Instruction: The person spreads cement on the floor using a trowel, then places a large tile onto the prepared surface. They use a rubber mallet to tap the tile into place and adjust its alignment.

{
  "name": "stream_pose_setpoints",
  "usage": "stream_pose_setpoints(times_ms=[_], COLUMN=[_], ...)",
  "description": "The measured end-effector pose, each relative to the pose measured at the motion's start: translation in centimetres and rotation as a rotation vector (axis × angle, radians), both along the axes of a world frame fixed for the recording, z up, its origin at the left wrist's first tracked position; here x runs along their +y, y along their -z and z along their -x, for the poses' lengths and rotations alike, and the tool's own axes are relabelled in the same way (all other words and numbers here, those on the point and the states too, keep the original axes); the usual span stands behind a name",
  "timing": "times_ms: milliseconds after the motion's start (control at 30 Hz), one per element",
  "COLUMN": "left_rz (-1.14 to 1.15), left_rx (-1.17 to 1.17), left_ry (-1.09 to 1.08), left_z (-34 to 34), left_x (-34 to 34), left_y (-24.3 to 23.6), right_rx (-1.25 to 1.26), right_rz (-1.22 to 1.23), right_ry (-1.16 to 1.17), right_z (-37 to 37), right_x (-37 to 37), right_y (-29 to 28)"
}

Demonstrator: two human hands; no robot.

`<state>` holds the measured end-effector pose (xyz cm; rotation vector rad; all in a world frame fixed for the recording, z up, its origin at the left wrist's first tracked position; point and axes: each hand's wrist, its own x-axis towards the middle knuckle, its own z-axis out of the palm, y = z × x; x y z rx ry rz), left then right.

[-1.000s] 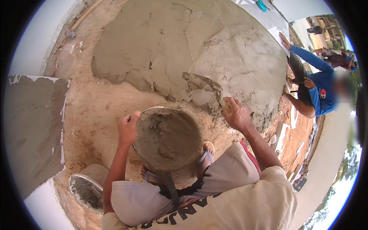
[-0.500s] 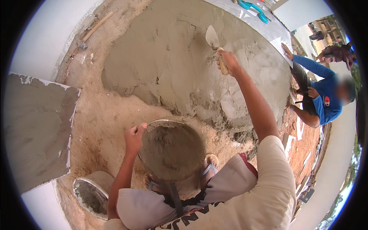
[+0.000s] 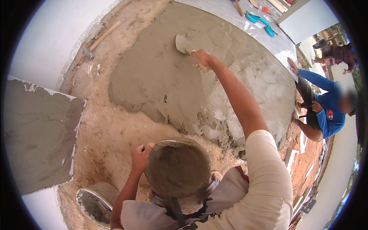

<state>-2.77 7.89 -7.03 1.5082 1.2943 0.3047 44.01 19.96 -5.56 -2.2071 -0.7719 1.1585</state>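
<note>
One hammer (image 3: 102,38) at ten o'clock, one pale bucket (image 3: 108,193) at seven — left hand (image 3: 142,156) grips one grey bucket (image 3: 184,142) at six, right hand (image 3: 203,58) one trowel (image 3: 183,45).

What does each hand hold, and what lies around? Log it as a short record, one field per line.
Left hand: gripping the left rim of a round, mortar-smeared bucket
Right hand: holding a wooden-handled metal trowel, blade at the broad grey mortar bed; contact unclear
Upper left: wooden-handled hammer with grey head
Far left: grey mortar-coated panel with white ragged edges
Lower left: pale cylindrical pail, mortar-streaked inside
Far side: teal double-cup lifter on a smooth grey slab
Other person: blue long-sleeved top, one hand at the slab's edge
</note>
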Motion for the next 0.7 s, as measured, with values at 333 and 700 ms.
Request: stream_pose_setpoints(times_ms=[333, 700], left_rz=[0.001, -0.014], left_rx=[-0.039, 0.024], left_ry=[-0.018, -0.008], left_z=[0.4, 0.3], left_x=[0.0, 0.3], left_y=[0.8, 0.4], right_rx=[-0.717, -0.145], right_rz=[0.12, 0.105], right_ry=[-0.225, -0.107], right_z=[-3.2, -2.8], right_x=[1.9, 0.3], right_y=[3.2, 0.5])
